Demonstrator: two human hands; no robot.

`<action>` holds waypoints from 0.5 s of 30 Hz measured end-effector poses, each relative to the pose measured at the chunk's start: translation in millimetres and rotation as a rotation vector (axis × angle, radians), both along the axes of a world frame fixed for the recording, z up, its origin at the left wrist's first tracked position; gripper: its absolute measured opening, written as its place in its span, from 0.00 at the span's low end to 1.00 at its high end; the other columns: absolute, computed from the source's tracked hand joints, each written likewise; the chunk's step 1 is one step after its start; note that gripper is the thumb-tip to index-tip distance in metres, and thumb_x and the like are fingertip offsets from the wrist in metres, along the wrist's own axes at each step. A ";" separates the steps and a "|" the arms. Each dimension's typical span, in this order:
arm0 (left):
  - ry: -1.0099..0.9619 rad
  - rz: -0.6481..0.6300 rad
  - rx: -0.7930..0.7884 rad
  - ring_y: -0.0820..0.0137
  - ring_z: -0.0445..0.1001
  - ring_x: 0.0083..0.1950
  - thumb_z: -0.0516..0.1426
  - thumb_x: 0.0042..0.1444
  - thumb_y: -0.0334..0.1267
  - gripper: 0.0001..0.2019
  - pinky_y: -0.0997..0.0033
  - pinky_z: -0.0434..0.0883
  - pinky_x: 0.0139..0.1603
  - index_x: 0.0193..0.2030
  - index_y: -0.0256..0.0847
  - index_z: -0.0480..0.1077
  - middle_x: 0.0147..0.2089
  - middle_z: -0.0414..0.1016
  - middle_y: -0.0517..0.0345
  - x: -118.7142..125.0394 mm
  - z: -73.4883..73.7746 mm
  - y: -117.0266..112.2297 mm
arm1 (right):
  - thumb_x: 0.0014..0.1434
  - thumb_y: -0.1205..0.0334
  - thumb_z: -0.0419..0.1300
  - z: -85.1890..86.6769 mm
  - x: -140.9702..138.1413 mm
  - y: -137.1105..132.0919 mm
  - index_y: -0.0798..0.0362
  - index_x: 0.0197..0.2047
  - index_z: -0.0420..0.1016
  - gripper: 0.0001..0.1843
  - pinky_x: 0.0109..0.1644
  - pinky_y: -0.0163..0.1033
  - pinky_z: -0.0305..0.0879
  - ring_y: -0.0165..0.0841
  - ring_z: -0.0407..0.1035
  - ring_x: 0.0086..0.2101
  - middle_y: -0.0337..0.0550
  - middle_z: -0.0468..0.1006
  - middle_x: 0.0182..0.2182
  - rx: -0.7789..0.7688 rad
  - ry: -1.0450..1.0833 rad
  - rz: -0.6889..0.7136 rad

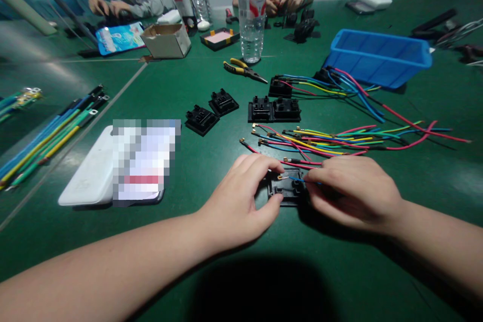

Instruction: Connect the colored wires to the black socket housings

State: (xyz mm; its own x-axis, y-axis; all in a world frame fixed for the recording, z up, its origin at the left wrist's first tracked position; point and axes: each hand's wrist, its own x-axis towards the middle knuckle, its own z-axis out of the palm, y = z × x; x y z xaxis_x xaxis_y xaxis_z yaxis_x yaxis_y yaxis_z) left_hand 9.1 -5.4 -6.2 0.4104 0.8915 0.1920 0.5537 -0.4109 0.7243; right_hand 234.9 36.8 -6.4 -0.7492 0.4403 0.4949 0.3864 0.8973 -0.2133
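My left hand (239,201) grips the left side of a black plastic connector block (287,188) lying on the green table, fingers curled over its top edge. My right hand (349,193) pinches a thin blue wire with a brass terminal (285,177) and holds its tip at the block's top. Just beyond my hands lies a loose bundle of red, yellow, blue and green wires (332,138) with brass ends.
Several more black blocks (273,109) lie further back, some wired (281,88). Pliers (244,69), a water bottle (252,10), a blue bin (379,58), a cardboard box (166,40) and thick cables (49,136) are around. A white device (92,171) is on the left. Two other people work across the table.
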 end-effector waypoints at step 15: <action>-0.053 0.024 0.134 0.68 0.70 0.46 0.55 0.60 0.29 0.04 0.66 0.66 0.51 0.40 0.38 0.69 0.40 0.73 0.56 -0.6 6.4 0.4 | 0.61 0.70 0.55 3.2 -1.6 -1.5 0.54 0.38 0.69 0.04 0.28 0.36 0.56 0.29 0.64 0.22 0.38 0.73 0.22 -0.022 -0.003 0.049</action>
